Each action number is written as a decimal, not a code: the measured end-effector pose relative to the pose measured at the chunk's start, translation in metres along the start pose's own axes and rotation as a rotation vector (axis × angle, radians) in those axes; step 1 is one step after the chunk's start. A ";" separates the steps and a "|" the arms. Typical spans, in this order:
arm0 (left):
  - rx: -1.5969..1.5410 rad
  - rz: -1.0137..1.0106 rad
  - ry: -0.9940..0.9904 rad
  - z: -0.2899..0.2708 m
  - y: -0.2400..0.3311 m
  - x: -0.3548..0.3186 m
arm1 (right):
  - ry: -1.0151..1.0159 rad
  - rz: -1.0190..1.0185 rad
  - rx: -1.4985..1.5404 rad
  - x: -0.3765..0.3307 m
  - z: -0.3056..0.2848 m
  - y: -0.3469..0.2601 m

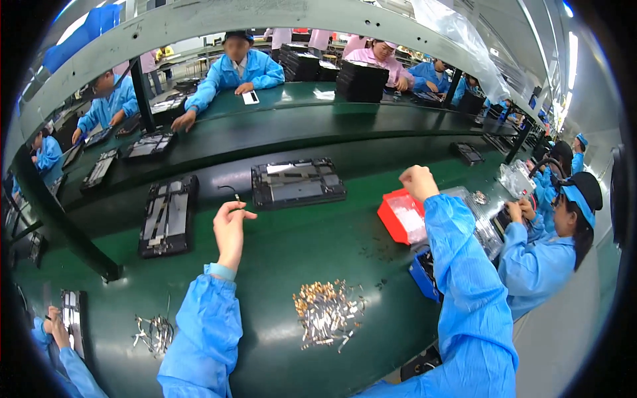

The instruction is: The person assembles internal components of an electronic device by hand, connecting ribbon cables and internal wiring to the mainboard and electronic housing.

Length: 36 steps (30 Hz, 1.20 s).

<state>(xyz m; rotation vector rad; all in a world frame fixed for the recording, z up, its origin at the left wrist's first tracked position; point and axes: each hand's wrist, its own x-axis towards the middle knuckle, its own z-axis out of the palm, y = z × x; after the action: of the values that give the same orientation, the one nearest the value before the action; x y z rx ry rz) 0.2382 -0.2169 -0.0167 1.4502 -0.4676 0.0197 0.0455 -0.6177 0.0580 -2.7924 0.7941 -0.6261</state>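
Observation:
My left hand [230,232] is raised over the green bench, its thumb and fingertips pinching a thin black cable [229,188] with a small pale end. Just beyond it lies an open tablet-like device [302,188] in a black frame, and a second such device [167,215] lies to its left. Over the far edge of a red bin [393,215] with clear plastic inside hovers my right hand [418,182]. Its fingers are closed together; whatever they hold, if anything, is hidden. Between my forearms lies a pile of small gold and silver parts [328,315].
A smaller heap of dark flex pieces [154,335] lies beside my left sleeve. Beside my right arm stands a blue bin [423,275]. A raised dark conveyor [265,132] carries more devices past a metal post [63,219]. Co-workers sit at both sides and across.

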 end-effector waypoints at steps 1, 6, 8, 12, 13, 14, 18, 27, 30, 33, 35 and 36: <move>0.033 0.007 0.001 0.002 -0.012 0.013 | 0.037 -0.092 0.082 0.005 0.007 -0.033; 0.071 -0.096 -0.061 0.040 -0.045 0.052 | -0.177 -0.210 0.215 0.052 0.103 -0.088; 0.166 -0.104 -0.047 0.060 -0.041 0.051 | -0.247 -0.169 0.258 0.062 0.137 -0.087; -0.046 -0.201 0.080 0.051 -0.011 0.044 | -0.091 -0.010 0.663 0.057 0.153 -0.117; -0.122 -0.224 0.111 0.042 0.003 0.035 | -0.160 0.142 0.950 0.053 0.142 -0.137; -0.213 -0.234 0.055 0.028 0.019 0.023 | -0.240 0.311 1.227 0.049 0.122 -0.160; -0.217 -0.689 -0.254 -0.008 0.148 -0.068 | -0.502 -0.039 1.453 0.039 0.064 -0.175; -0.324 -0.881 -0.632 -0.126 0.235 -0.312 | -1.320 -0.504 1.334 -0.124 0.069 -0.276; -0.353 -0.766 -0.490 -0.133 0.214 -0.336 | -1.376 -0.541 1.224 -0.136 0.074 -0.284; 0.095 -0.466 -0.453 -0.131 0.190 -0.337 | -1.260 -0.692 0.941 -0.135 0.066 -0.279; 0.076 -0.470 -0.370 -0.136 0.180 -0.337 | -0.925 -0.877 0.713 -0.158 0.030 -0.291; 0.078 -0.461 -0.292 -0.140 0.179 -0.338 | -0.666 -1.005 0.574 -0.176 0.009 -0.298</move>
<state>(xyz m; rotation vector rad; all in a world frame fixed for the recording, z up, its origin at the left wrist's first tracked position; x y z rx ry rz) -0.0804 0.0308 0.0390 1.6168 -0.3611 -0.5528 0.0519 -0.2719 0.0704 -2.3927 -0.8222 0.0356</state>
